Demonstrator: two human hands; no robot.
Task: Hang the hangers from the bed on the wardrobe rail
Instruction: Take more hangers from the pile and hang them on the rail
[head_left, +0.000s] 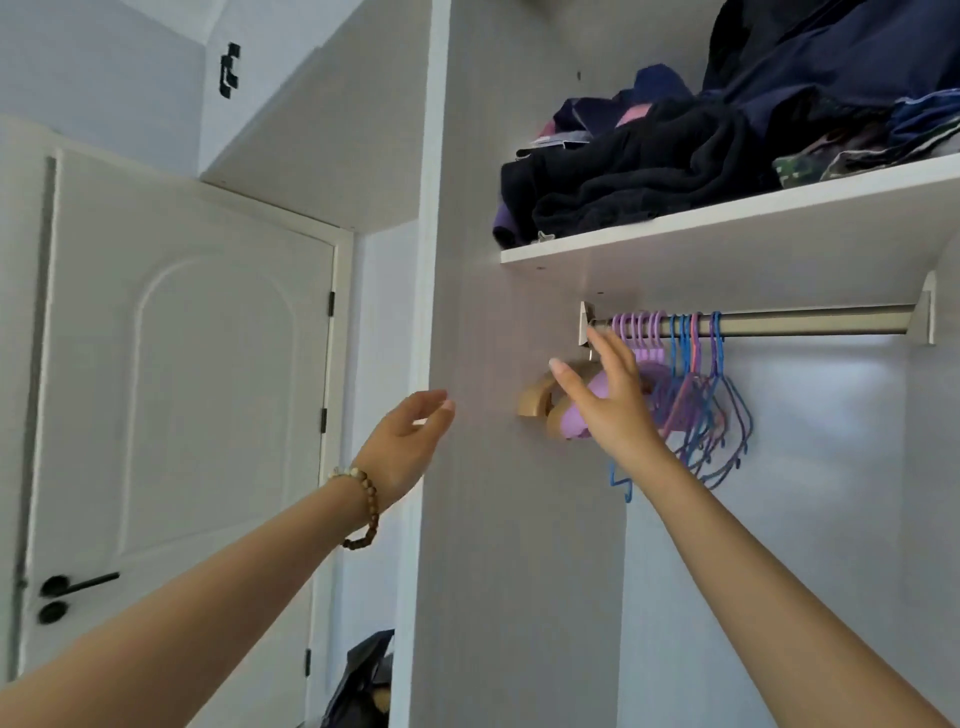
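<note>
**A:** Where are the hangers sitting?

**B:** They're hanging on the wardrobe rail (805, 323) just above the right hand (608, 400). The purple and blue plastic hangers (691, 395) are bunching behind its spread fingers, and a tan wooden hanger (535, 400) is showing past its thumb.

**A:** Gripping anything?

**B:** No. Both hands are opening loosely, empty, with the left hand (410, 441) well apart.

**A:** Handling?

**B:** I'm judging them light, stiff and slick, so I'm suggesting the hooks.

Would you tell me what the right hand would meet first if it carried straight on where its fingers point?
Probably the wardrobe rail at its left bracket, just beside the purple hangers: the right hand points up at it. Depth is unclear, though.
</note>
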